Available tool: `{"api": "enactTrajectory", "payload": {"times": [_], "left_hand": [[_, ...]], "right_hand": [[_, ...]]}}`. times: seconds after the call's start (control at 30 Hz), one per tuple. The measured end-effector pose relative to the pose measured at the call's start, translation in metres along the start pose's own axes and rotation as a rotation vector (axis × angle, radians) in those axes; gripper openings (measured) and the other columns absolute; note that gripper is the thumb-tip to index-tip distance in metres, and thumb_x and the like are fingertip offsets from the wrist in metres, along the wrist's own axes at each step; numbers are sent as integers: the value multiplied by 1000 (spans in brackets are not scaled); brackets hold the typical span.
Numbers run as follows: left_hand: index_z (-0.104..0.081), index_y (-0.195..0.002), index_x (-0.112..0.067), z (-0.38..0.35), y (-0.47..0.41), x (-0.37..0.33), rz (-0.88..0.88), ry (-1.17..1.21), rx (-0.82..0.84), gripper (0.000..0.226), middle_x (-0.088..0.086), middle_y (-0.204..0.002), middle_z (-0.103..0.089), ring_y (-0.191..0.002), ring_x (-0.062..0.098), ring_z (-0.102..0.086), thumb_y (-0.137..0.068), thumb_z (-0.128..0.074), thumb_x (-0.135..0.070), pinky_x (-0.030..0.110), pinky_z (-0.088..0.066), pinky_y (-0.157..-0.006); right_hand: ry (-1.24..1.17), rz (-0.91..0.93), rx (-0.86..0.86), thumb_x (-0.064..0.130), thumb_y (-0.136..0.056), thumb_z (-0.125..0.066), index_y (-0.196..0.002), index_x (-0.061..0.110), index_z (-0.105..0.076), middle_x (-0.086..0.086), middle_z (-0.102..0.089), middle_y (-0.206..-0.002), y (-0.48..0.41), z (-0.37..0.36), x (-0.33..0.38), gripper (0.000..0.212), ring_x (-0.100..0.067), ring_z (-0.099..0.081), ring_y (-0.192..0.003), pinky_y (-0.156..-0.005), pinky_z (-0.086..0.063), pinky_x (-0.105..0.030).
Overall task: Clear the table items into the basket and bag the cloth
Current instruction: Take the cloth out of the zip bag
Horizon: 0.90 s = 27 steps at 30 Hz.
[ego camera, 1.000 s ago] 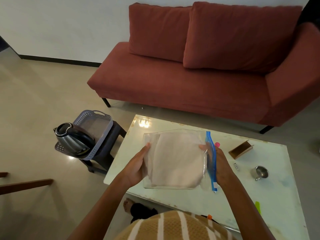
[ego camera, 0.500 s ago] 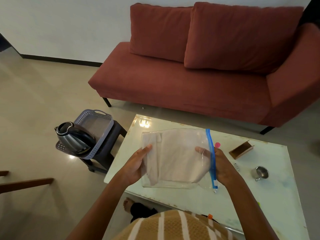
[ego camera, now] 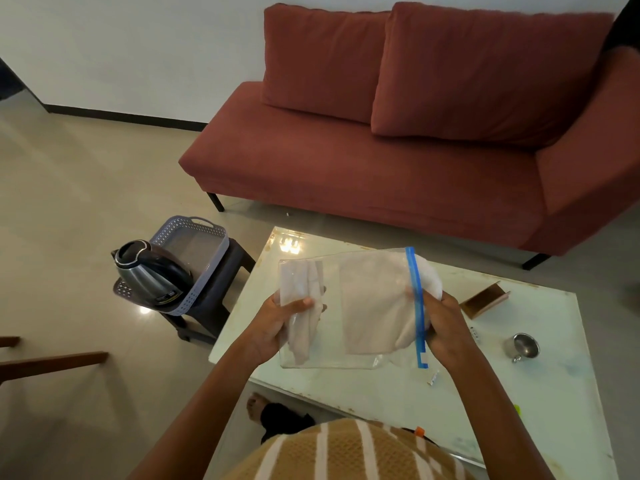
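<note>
Head view shows left hand [ego camera: 287, 320] and right hand [ego camera: 446, 327] gripping a clear zip bag [ego camera: 346, 355] above the table [ego camera: 485, 393], with the cloth [ego camera: 374, 299] mostly inside but bulging past the apparently unsealed blue zip; the kettle [ego camera: 149, 275] sits in the basket [ego camera: 221, 244], while the wooden holder [ego camera: 485, 301] and steel cup [ego camera: 523, 346] are not yet cleared.

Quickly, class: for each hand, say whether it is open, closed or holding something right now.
Left hand: holding the bag, pinching the cloth through it.
Right hand: holding the bag at its zip end.
</note>
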<state>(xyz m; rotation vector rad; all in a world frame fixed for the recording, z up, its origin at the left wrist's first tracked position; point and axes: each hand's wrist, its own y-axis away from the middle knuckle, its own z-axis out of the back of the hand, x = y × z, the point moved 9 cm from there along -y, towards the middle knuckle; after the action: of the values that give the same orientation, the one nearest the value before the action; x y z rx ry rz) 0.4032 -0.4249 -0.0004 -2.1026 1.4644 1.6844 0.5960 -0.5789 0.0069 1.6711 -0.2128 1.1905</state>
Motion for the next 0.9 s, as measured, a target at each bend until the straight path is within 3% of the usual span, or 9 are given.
{"api": "enactTrajectory", "payload": {"times": [0.07,0.2,0.3,0.37,0.47,0.57,0.7,0.8,0.9], "left_hand": [[-55,-117,-15,2,1,-1,-7,8,-10,45,5,-102,-69,-85,17,-69,-75,-71,-11,31,-58,-72],[-55,-110,-16,5,2,-3,-13,15,-46,26,4,-97,-67,-84,19,-65,-90,-50,0,29,-59,-66],[-56,-106,-17,5,3,-2,-3,24,-63,24,6,-95,-66,-81,18,-67,-89,-53,0,32,-60,-68],[-54,-110,-18,11,1,1,6,-46,-130,30,13,-107,-63,-93,25,-65,-85,-63,-6,38,-58,-77],[-39,-136,-19,31,-6,3,3,-384,-436,66,13,-135,-49,-124,33,-49,-79,-72,-14,47,-47,-99],[-36,-140,-12,18,-5,-7,-168,-620,-594,74,11,-141,-42,-129,27,-42,-77,-74,-10,41,-39,-108],[-48,-130,-15,-50,-14,14,-194,-721,-111,56,-2,-126,-52,-118,19,-50,-79,-69,-1,24,-42,-90],[-18,-146,-26,-92,-8,43,-133,-948,238,90,-21,-136,-27,-125,-1,-31,-77,-73,-9,9,-32,-94],[5,-148,-26,-103,-8,53,-209,-1044,285,108,-18,-149,-13,-131,-5,-20,-76,-76,-20,12,-27,-105]], "right_hand": [[-67,25,-6,28,-92,-53,-116,11,-47,-7,-55,-100,-1,3,2,30,-17,-56,-77,-78,-48,-39],[-188,102,13,15,-88,-59,-128,13,-41,-9,-55,-110,0,8,11,44,-20,-59,-86,-74,-53,-38],[-259,136,18,14,-90,-55,-125,15,-42,-6,-57,-104,2,9,15,37,-19,-58,-88,-75,-53,-40],[-286,155,8,16,-93,-51,-118,19,-43,-1,-57,-96,4,9,19,27,-18,-58,-87,-80,-51,-43],[-232,208,-55,21,-95,-48,-117,22,-44,1,-57,-96,8,12,26,22,-16,-58,-87,-79,-50,-40],[-109,291,-152,23,-96,-45,-119,21,-46,-1,-57,-104,11,15,36,22,-21,-56,-98,-87,-50,-41],[11,376,-136,22,-99,-40,-128,15,-45,-1,-56,-111,17,-1,37,31,-18,-54,-102,-85,-45,-33],[-68,231,-95,29,-99,-37,-130,11,-42,-10,-54,-114,12,-12,15,36,-22,-54,-101,-85,-47,-37],[-261,87,-46,25,-100,-38,-127,10,-44,-14,-56,-110,8,-16,2,32,-25,-58,-95,-76,-51,-37]]}}
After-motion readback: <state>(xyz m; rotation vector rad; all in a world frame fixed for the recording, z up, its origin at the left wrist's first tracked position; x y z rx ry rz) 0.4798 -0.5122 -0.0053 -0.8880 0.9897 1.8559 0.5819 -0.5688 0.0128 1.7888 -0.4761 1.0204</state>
